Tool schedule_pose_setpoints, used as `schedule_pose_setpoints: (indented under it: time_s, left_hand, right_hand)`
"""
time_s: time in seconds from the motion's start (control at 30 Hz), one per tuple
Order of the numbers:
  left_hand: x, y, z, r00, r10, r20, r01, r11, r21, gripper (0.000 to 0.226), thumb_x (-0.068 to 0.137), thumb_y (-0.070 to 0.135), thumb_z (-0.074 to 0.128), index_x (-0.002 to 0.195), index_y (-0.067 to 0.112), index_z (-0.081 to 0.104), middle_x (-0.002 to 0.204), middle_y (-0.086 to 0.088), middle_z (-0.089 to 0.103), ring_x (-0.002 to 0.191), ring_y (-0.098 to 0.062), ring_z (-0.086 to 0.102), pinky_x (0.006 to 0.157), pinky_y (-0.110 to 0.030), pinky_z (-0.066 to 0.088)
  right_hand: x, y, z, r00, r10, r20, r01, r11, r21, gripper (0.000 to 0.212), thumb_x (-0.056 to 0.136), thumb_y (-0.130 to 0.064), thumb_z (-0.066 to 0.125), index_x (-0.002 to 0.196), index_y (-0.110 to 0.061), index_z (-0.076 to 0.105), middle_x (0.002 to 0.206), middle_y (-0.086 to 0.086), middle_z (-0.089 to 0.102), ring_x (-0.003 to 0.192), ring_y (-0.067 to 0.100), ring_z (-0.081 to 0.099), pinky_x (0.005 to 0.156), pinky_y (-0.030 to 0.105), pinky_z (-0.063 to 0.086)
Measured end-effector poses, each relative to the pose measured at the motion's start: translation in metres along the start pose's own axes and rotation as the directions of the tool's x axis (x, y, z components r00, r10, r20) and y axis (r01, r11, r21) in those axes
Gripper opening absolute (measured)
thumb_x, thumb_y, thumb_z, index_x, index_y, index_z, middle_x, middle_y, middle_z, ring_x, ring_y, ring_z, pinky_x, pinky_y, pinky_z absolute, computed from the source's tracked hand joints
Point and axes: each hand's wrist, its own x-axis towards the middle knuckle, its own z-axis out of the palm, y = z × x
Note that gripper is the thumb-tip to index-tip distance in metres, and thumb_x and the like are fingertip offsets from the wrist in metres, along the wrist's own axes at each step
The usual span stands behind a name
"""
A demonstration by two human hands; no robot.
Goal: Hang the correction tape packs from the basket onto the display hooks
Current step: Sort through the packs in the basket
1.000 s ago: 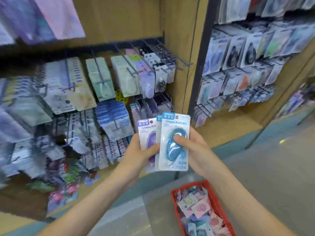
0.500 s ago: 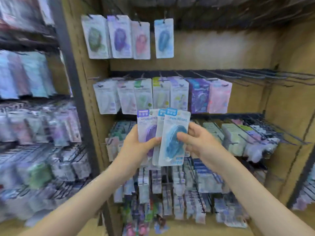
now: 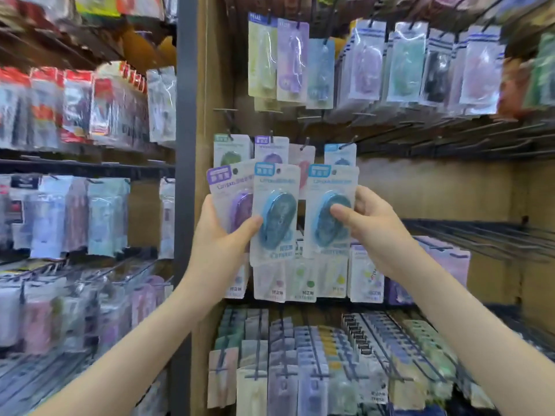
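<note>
My left hand [image 3: 223,235] grips two correction tape packs: a purple pack [image 3: 228,190] behind and a blue pack [image 3: 276,205] in front, thumb pressed on the blue one. My right hand [image 3: 369,226] pinches a second blue pack [image 3: 330,193], held apart to the right. All are raised in front of a row of hooks where matching green [image 3: 229,150], purple [image 3: 270,148], pink [image 3: 303,157] and blue [image 3: 341,153] packs hang. The basket is out of view.
Wooden display bays are full of hanging stationery packs above, below and to the left. A grey upright post [image 3: 186,175] divides the bays. Bare wire hooks [image 3: 465,136] stick out to the right at hand height and lower right [image 3: 480,235].
The view swung up from the basket and floor to the shelf bay. My right hand has drawn one blue pack away from the stack in my left hand, and both hands rose toward the hooks.
</note>
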Motion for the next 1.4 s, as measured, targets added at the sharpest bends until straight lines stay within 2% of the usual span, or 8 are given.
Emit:
schedule_pose_setpoints:
  time_s: [0.2, 0.37, 0.7, 0.9, 1.0, 1.13, 1.23, 1.4]
  left_hand:
    - [0.049, -0.013, 0.027, 0.997, 0.076, -0.012, -0.076, 0.993, -0.095, 0.038, 0.091, -0.001, 0.059, 0.115, 0.028, 0.051, 0.114, 0.011, 0.065, 0.097, 0.002, 0.066, 0.061, -0.016, 0.054]
    - [0.084, -0.034, 0.035, 0.993, 0.093, -0.068, -0.103, 0.981, -0.165, 0.039, 0.091, 0.0, 0.059, 0.118, 0.028, 0.051, 0.108, 0.015, 0.068, 0.096, -0.001, 0.068, 0.059, -0.02, 0.056]
    - [0.128, -0.067, 0.046, 0.991, 0.124, -0.049, -0.131, 0.976, -0.174, 0.057, 0.082, 0.014, 0.066, 0.135, 0.016, 0.046, 0.121, 0.006, 0.067, 0.109, -0.012, 0.066, 0.067, -0.023, 0.057]
    - [0.131, -0.076, 0.058, 0.99, 0.132, 0.048, -0.119, 0.972, -0.2, 0.048, 0.09, 0.0, 0.059, 0.132, 0.019, 0.047, 0.118, 0.009, 0.067, 0.108, -0.007, 0.065, 0.065, -0.021, 0.057]
    - [0.133, -0.078, 0.061, 0.99, 0.124, 0.064, -0.107, 0.97, -0.217, 0.05, 0.09, -0.002, 0.058, 0.135, 0.015, 0.046, 0.121, 0.005, 0.067, 0.109, -0.008, 0.065, 0.065, -0.021, 0.057]
    - [0.136, -0.085, 0.065, 0.991, 0.11, 0.076, -0.09, 0.968, -0.234, 0.051, 0.09, -0.003, 0.057, 0.137, 0.014, 0.045, 0.123, 0.002, 0.065, 0.108, -0.009, 0.065, 0.064, -0.022, 0.057]
    - [0.138, -0.09, 0.069, 0.99, 0.099, 0.101, -0.076, 0.975, -0.21, 0.05, 0.091, 0.0, 0.058, 0.136, 0.018, 0.046, 0.124, 0.004, 0.065, 0.109, -0.008, 0.065, 0.065, -0.022, 0.057]
    - [0.141, -0.089, 0.075, 0.981, 0.097, 0.166, -0.062, 0.978, -0.201, 0.044, 0.09, -0.001, 0.059, 0.128, 0.02, 0.049, 0.116, 0.009, 0.067, 0.1, -0.002, 0.067, 0.062, -0.02, 0.056]
  right_hand:
    - [0.07, 0.011, -0.053, 0.99, -0.032, -0.136, 0.032, 0.999, -0.005, 0.048, 0.094, -0.019, 0.061, 0.136, -0.02, 0.038, 0.119, 0.004, 0.066, 0.1, 0.021, 0.069, 0.073, 0.042, 0.056]
    - [0.109, 0.022, -0.073, 0.983, -0.081, -0.167, 0.08, 0.997, -0.011, 0.045, 0.094, -0.019, 0.06, 0.136, -0.021, 0.042, 0.119, 0.0, 0.065, 0.096, 0.011, 0.069, 0.066, 0.025, 0.056]
    - [0.13, 0.029, -0.076, 0.976, -0.145, -0.162, 0.138, 0.989, -0.048, 0.041, 0.094, -0.021, 0.059, 0.133, -0.03, 0.048, 0.119, -0.008, 0.066, 0.1, 0.006, 0.067, 0.072, 0.025, 0.057]
    - [0.129, 0.034, -0.07, 0.974, -0.154, -0.167, 0.134, 0.983, -0.123, 0.041, 0.094, -0.025, 0.058, 0.134, -0.027, 0.049, 0.125, -0.01, 0.064, 0.109, 0.01, 0.064, 0.089, 0.036, 0.056]
    - [0.13, 0.031, -0.068, 0.962, -0.195, -0.19, 0.173, 0.977, -0.126, 0.053, 0.094, -0.023, 0.06, 0.143, -0.031, 0.041, 0.123, -0.007, 0.065, 0.106, 0.011, 0.066, 0.085, 0.039, 0.058]
    - [0.133, 0.033, -0.072, 0.935, -0.279, -0.22, 0.249, 0.956, -0.155, 0.066, 0.092, -0.018, 0.063, 0.141, -0.048, 0.03, 0.117, -0.007, 0.063, 0.099, 0.01, 0.068, 0.073, 0.028, 0.059]
    - [0.139, 0.04, -0.071, 0.948, -0.238, -0.21, 0.192, 0.957, -0.217, 0.053, 0.095, -0.022, 0.06, 0.139, -0.043, 0.04, 0.131, -0.012, 0.056, 0.106, 0.009, 0.062, 0.079, 0.028, 0.058]
    - [0.172, 0.051, -0.07, 0.972, -0.131, -0.193, 0.053, 0.93, -0.365, 0.058, 0.097, -0.025, 0.056, 0.149, -0.037, 0.031, 0.138, -0.009, 0.048, 0.107, 0.007, 0.059, 0.074, 0.022, 0.056]
